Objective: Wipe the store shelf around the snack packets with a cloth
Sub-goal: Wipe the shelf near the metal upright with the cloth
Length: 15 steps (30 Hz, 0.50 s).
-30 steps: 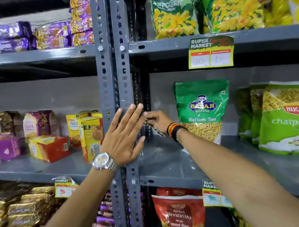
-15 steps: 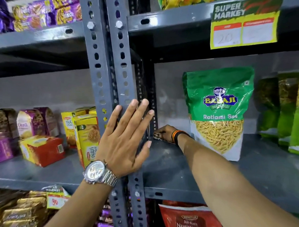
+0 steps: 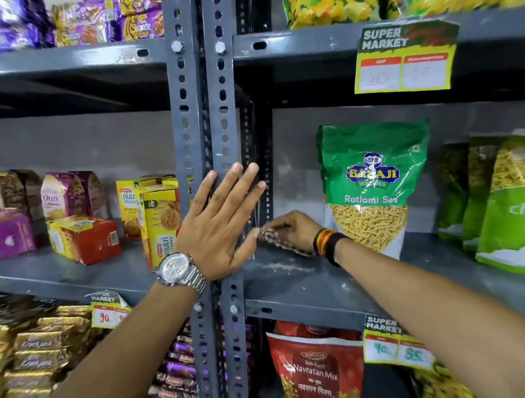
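My right hand point(image 3: 293, 230) presses a small patterned cloth point(image 3: 279, 242) onto the grey shelf point(image 3: 306, 279) in its back left corner, next to the perforated upright. A green Ratlami Sev packet point(image 3: 371, 185) stands just right of that hand, leaning on the back wall. More green snack packets point(image 3: 501, 203) stand further right. My left hand point(image 3: 221, 227), with a silver watch on the wrist, lies flat and open against the grey upright post point(image 3: 205, 106), holding nothing. Dusty streaks show on the shelf in front of the cloth.
Yellow biscuit boxes point(image 3: 155, 218) and a red box point(image 3: 85, 239) sit on the left bay's shelf. A red Navratan Mix packet point(image 3: 314, 372) hangs below. Yellow price tags point(image 3: 404, 57) hang from shelf edges. Purple biscuit packs point(image 3: 82, 19) fill the top left shelf.
My right hand has dropped from the upright down to the shelf surface with the cloth. The camera has moved closer. My left hand stays flat on the post.
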Available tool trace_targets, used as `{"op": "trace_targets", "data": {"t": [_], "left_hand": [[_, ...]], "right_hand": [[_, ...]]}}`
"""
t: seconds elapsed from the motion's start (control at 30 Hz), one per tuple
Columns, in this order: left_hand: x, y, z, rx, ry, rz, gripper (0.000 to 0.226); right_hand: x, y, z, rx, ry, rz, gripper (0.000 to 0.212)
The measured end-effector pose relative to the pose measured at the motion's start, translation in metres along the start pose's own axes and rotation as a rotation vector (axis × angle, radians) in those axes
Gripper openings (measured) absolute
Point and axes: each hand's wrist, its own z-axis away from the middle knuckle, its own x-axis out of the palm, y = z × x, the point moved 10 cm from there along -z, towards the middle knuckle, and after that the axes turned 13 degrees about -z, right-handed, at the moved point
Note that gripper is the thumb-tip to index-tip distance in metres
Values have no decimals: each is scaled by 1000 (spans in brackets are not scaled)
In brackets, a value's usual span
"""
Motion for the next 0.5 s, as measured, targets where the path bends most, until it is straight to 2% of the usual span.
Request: {"op": "trace_targets", "data": {"t": [0.1, 0.2, 0.27, 0.5], "left_hand": [[0, -1, 0, 8, 11, -2, 74], [2, 0, 1, 24, 23, 2, 74], [2, 1, 0, 24, 30, 2, 73], [-2, 2, 2, 12, -3, -6, 71]], "right_hand": [[-5, 23, -15, 100, 104, 32, 24], [17, 77, -32, 217, 67, 142, 33], [20, 86, -39, 187, 44, 167, 36], [45, -14, 52, -50, -247, 30, 28]]}}
